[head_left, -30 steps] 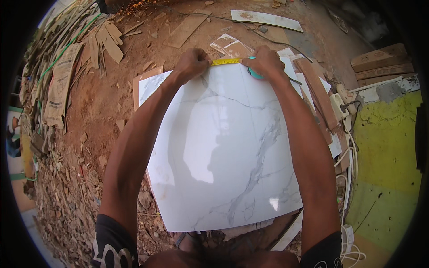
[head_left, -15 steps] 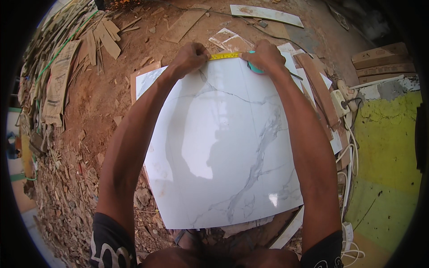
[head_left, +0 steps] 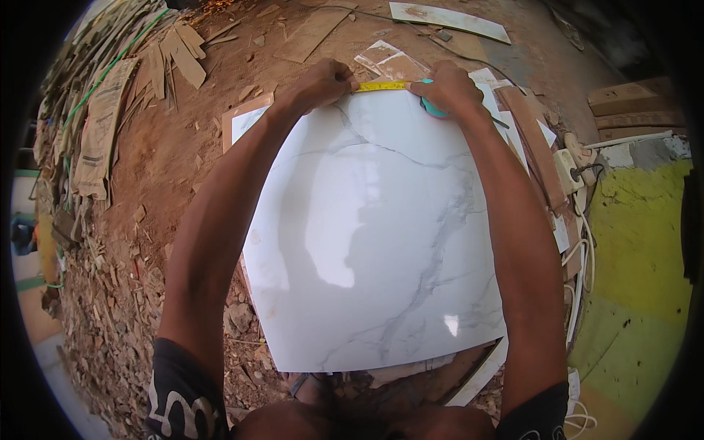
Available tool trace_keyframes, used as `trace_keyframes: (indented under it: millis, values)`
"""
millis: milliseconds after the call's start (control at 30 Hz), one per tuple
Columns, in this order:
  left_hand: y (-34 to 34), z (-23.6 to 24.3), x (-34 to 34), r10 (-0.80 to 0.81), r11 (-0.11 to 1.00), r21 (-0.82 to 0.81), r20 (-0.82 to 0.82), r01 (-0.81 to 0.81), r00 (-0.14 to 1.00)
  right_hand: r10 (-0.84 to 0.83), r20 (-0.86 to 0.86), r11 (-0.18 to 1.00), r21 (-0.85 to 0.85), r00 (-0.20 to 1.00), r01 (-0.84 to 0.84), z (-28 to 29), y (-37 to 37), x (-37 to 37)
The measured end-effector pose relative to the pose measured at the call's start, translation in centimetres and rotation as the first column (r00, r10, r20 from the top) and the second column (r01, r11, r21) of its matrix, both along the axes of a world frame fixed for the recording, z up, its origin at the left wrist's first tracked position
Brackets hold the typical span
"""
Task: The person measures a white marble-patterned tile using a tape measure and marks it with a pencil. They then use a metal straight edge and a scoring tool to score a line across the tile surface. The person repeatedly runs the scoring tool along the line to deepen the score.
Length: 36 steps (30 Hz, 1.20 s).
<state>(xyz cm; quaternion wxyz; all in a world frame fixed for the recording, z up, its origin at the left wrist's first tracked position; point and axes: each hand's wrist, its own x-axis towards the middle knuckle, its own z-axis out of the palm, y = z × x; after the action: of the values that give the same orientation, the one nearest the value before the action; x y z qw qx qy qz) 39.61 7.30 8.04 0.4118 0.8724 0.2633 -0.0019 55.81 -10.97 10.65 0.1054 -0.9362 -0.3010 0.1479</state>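
tape shows yellow at 12 o'clock along the far edge of the tile, which fills the middle. left hand, just before 12, pinches one end; right hand, at 1, has its grip around the teal case, thumb at the tape. over the last second the view has shifted slightly (head sway, most likely), while the short span between the hands looks unchanged, suggesting that the tape is being kept steady rather than drawn out.

Tape case, partly hidden; sleeves (both) cropped
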Motion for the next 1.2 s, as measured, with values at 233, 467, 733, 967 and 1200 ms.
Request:
trace_keyframes:
  millis: [233,467,733,967,1200]
  values:
    - [0.5,-1.3,0.4,-0.009,0.999,0.051,0.053,0.007,0.999,-0.039,0.058,0.999,-0.005,0.998,0.039,-0.7,0.3,0.2]
    - [0.2,-0.8,0.7,0.017,0.997,0.080,-0.007,-0.016,1.000,-0.043,0.072,0.999,0.017,0.997,0.042,-1.2,0.4,0.4]
    - [0.1,-0.4,0.5,-0.014,0.999,0.050,-0.032,0.015,0.999,-0.031,0.070,0.999,0.018,0.997,0.029,-0.9,0.4,0.6]
    - [-0.1,-0.6,0.4,-0.006,0.998,0.055,-0.035,0.008,0.999,-0.007,0.021,0.999,0.047,1.000,0.006,-0.8,0.0,0.3]
    - [0.3,-0.8,0.3,0.003,1.000,0.024,-0.040,-0.002,0.999,-0.003,0.004,1.000,0.028,1.000,0.003,-0.9,0.3,0.4]
